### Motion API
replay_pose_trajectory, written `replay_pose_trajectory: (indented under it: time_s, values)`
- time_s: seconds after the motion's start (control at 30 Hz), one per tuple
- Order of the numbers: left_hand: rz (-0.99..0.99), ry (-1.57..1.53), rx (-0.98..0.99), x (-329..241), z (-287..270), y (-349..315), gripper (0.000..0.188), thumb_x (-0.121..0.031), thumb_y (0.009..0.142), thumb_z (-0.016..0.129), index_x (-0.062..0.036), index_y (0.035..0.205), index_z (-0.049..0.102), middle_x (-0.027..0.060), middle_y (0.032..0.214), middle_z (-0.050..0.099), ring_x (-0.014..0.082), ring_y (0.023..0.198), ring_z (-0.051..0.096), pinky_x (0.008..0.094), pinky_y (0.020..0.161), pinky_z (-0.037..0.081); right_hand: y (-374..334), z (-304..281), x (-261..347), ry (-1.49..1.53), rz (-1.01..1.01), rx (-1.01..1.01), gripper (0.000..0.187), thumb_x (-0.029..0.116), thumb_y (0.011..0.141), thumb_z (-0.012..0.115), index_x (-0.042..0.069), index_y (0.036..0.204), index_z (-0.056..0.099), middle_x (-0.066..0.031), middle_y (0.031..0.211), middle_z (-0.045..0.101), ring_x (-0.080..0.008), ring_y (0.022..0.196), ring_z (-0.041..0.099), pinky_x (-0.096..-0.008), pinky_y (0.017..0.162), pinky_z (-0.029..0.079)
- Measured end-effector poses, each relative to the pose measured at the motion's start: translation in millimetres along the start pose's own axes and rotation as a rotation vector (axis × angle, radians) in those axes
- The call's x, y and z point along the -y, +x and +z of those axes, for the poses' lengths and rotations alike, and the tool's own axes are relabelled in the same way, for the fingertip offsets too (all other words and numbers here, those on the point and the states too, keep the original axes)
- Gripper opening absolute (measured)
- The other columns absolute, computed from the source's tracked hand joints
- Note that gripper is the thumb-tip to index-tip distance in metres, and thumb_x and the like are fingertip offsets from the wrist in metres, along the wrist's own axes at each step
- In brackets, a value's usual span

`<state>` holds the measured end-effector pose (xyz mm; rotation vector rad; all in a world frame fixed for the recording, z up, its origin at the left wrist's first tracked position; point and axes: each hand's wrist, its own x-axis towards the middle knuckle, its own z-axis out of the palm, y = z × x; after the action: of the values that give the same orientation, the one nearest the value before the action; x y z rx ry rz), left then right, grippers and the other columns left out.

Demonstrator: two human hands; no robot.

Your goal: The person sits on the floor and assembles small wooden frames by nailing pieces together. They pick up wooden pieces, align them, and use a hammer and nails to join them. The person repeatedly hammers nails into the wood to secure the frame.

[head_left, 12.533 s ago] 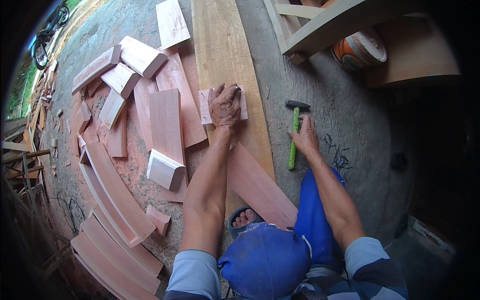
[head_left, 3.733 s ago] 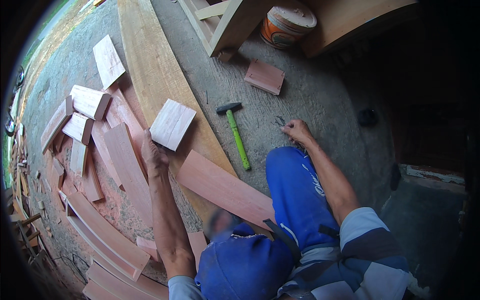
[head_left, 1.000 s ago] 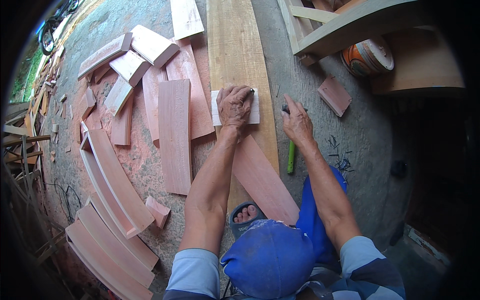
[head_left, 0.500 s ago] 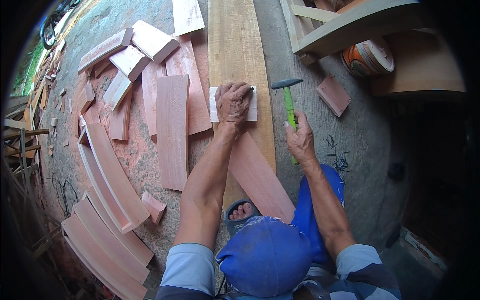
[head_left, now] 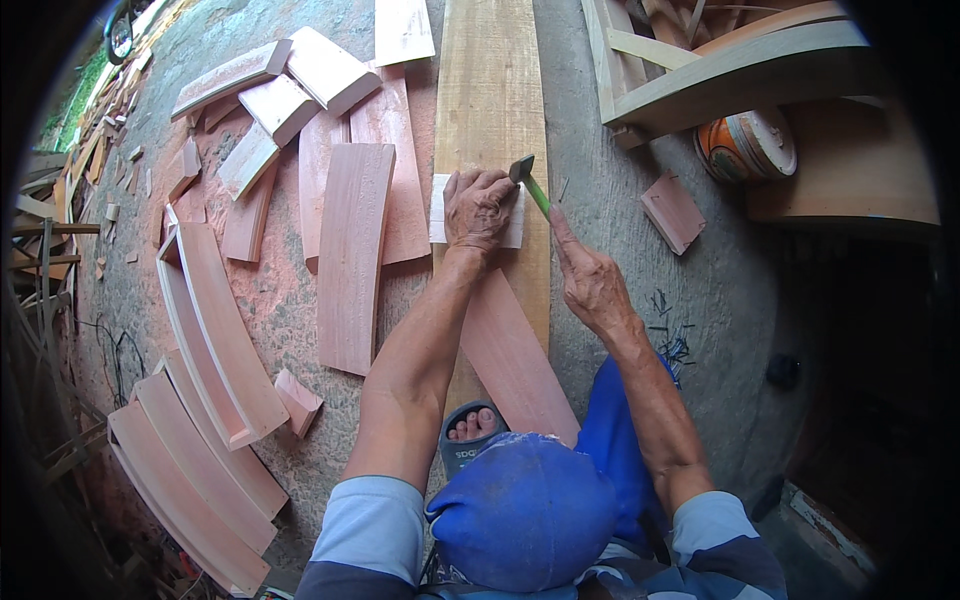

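My left hand [head_left: 480, 207], fingers bent, grips a small pale wooden block [head_left: 513, 233] and presses it down. The block lies across a long yellowish plank [head_left: 490, 90] on the floor. My right hand [head_left: 597, 285] is closed round the green handle of a hammer [head_left: 538, 196]. The dark hammer head is at the block's far right corner, beside my left fingertips. Whatever lies under the head is hidden. From the block's near side a pinkish curved board [head_left: 522, 350] slants toward my blue-clad knee.
Several curved boards [head_left: 355, 260] lie to the left, with curved wooden frames [head_left: 225, 340] nearer me. Loose nails [head_left: 670, 335] are scattered at right, below a small wood block [head_left: 673, 213]. A bucket [head_left: 745, 145] and wooden framework [head_left: 740, 75] stand at far right.
The hammer has swung left and its head has come down to the block's corner by my left fingers. My left hand stays on the block. The whole view has shifted slightly.
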<state>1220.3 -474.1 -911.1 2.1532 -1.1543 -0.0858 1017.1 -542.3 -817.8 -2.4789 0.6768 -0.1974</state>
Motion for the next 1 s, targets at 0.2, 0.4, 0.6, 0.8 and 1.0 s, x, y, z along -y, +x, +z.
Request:
replay_pose_trajectory:
  time_s: [0.2,0.4,0.6,0.8,1.0]
  values:
    - [0.041,0.017,-0.103,-3.8,7.5,-1.9,0.016,-0.024,0.091,0.070,-0.0230,0.106,0.078,-0.0058,0.114,0.073,0.0225,0.120,0.061,0.0449,0.119,0.031,-3.6,-1.4,-1.7,0.018,0.030,0.015,0.063,0.011,0.106,0.049,0.021,0.164,0.028,-0.0233,0.079,0.065,-0.0372,0.072,0.070,-0.0488,0.065,0.053]
    - [-0.085,-0.100,-0.109,-5.8,5.1,-0.5,0.024,-0.017,0.095,0.063,-0.0187,0.118,0.071,0.0026,0.108,0.075,0.0223,0.116,0.064,0.0439,0.118,0.033,-4.0,-3.4,0.9,0.047,0.090,0.043,0.061,0.012,0.106,0.048,0.018,0.163,0.029,-0.0237,0.077,0.065,-0.0378,0.068,0.070,-0.0474,0.065,0.054]
    - [-0.119,-0.049,-0.097,-6.3,1.8,-1.4,0.026,-0.019,0.097,0.061,-0.0174,0.122,0.069,0.0077,0.107,0.075,0.0247,0.114,0.065,0.0432,0.118,0.033,-5.2,-1.2,18.8,0.156,-0.186,-0.301,0.061,0.012,0.106,0.048,0.018,0.163,0.030,-0.0239,0.076,0.064,-0.0353,0.069,0.071,-0.0452,0.067,0.055]
    - [-0.092,-0.046,-0.092,-6.3,-0.9,3.7,0.026,-0.017,0.095,0.064,-0.0160,0.121,0.068,0.0040,0.109,0.076,0.0233,0.115,0.065,0.0433,0.118,0.034,-0.5,17.3,-6.2,0.159,0.116,-0.064,0.061,0.015,0.107,0.047,0.020,0.164,0.027,-0.0192,0.073,0.065,-0.0268,0.067,0.071,-0.0426,0.064,0.055]
    - [0.022,-0.038,0.066,18.0,-3.7,-0.6,0.055,-0.023,0.091,0.069,-0.0111,0.142,0.053,0.0117,0.137,0.064,0.0310,0.134,0.054,0.0511,0.124,0.024,-26.1,52.4,-41.8,0.630,0.576,-0.116,0.059,0.022,0.107,0.047,0.018,0.163,0.028,-0.0105,0.076,0.063,-0.0180,0.059,0.061,-0.0375,0.066,0.058]
